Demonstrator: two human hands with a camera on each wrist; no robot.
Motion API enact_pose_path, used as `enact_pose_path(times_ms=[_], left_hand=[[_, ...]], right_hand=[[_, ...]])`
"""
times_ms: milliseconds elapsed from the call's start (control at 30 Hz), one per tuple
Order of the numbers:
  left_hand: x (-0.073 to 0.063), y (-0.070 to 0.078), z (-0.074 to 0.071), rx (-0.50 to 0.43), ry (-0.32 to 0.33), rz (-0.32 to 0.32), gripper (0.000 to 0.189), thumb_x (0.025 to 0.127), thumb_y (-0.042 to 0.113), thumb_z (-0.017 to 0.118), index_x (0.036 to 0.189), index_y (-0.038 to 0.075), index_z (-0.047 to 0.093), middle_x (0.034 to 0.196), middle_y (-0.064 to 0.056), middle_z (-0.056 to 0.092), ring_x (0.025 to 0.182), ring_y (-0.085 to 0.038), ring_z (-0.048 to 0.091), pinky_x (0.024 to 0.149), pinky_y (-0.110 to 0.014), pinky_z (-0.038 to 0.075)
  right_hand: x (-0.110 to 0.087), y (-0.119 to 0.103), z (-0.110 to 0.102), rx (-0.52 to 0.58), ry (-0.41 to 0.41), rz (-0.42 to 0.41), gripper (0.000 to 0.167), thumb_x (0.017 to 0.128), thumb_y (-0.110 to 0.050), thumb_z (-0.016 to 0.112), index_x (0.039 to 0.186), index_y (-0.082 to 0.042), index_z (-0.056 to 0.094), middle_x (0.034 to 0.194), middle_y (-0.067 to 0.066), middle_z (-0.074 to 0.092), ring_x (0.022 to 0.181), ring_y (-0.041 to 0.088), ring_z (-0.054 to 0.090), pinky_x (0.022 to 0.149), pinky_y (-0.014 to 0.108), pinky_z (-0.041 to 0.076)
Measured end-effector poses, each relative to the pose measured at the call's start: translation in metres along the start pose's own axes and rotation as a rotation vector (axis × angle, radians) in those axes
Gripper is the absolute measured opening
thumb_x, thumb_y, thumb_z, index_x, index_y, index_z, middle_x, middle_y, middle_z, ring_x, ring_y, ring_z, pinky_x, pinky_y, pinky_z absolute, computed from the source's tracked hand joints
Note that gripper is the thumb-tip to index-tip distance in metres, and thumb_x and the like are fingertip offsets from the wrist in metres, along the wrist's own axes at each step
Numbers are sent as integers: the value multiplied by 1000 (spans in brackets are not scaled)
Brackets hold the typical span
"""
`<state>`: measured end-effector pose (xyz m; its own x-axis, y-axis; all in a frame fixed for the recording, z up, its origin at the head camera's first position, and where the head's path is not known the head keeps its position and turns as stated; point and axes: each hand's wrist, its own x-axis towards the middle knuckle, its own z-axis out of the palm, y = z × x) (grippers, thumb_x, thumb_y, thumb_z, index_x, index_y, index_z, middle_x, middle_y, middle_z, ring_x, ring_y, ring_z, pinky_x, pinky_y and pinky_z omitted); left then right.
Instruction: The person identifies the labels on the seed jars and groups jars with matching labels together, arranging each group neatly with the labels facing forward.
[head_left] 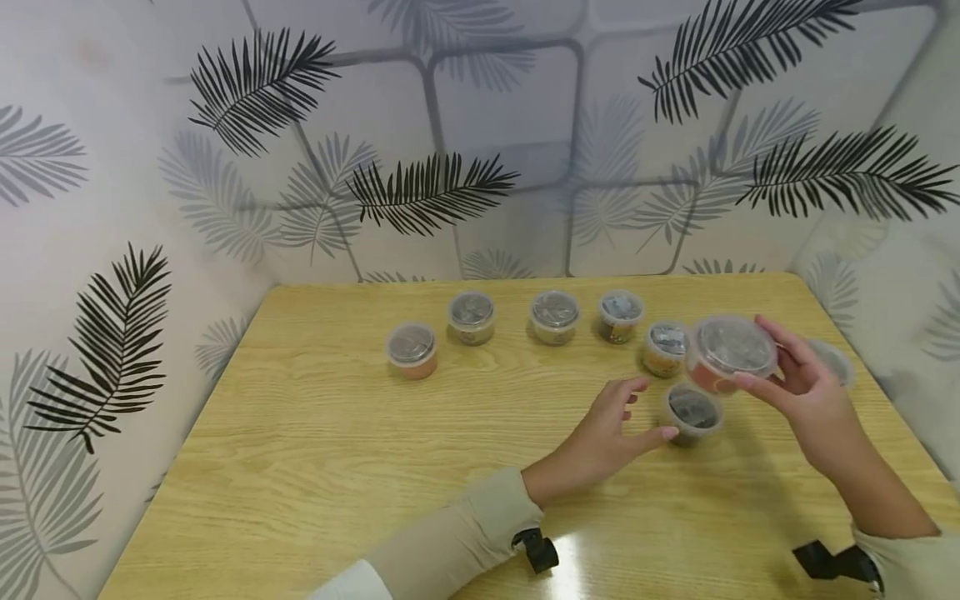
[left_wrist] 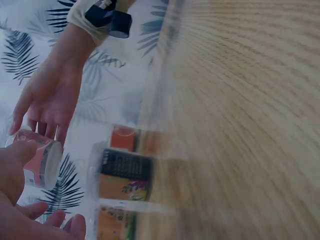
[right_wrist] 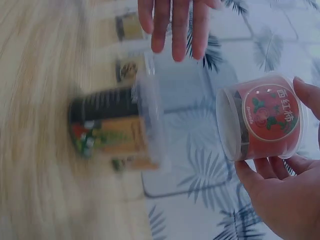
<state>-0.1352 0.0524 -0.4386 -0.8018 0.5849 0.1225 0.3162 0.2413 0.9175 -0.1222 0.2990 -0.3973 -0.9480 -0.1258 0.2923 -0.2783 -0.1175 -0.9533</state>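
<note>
My right hand (head_left: 817, 408) grips a round clear plastic tub (head_left: 731, 354) with a see-through lid, raised above the table. Its red label bears a tomato picture and the word "tomato" in the right wrist view, where the tub (right_wrist: 270, 120) lies between thumb and fingers. My left hand (head_left: 600, 433) is spread, holding nothing. Its thumb reaches the near side of a small dark-topped tub (head_left: 692, 412); whether they touch I cannot tell. In the right wrist view a blurred tub (right_wrist: 115, 125) shows a black and orange label.
Two small tubs (head_left: 666, 348) (head_left: 620, 315) stand behind the held one. Farther left along the back are tubs (head_left: 555, 317) (head_left: 471, 317) and a reddish tub (head_left: 412, 350). Partly behind my right hand sits another container (head_left: 834, 363). A patterned wall (head_left: 510, 125) borders the wooden table (head_left: 337, 467).
</note>
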Motion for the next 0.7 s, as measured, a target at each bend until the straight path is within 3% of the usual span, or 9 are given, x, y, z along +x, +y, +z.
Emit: enact_pose_path(times_ms=[167,367,533,700], left_hand=[[17,-5,22,119,-27,-52,80,83,48,65,146,20,24,142,4,27,126,-13,30,95,-32,39],[33,-10,39,191,0,-41,86,81,49,67,147,19,21,143,2,28,126,-12,29,96,-31,38],[43,-13,49,191,16,-78,87,81,51,66,147,16,22,143,2,29,127,-12,32,96,-29,38],[48,-15,51,180,48,-85,81,82,49,66,145,14,28,139,3,35,123,-10,36,94,-25,39]], right_hand=[[-2,10,-25,42,104,15,68,88,17,49,146,-8,26,137,6,37,118,3,43,84,12,44],[-3,30,-43,28,174,59,67,89,12,52,146,-9,26,142,5,33,117,-2,43,86,9,41],[-3,44,-51,-35,203,88,68,88,10,56,146,-6,26,132,0,42,109,-5,48,84,7,41],[-2,52,-54,-107,208,147,72,88,4,60,148,-6,21,136,-3,42,104,-9,49,82,6,40]])
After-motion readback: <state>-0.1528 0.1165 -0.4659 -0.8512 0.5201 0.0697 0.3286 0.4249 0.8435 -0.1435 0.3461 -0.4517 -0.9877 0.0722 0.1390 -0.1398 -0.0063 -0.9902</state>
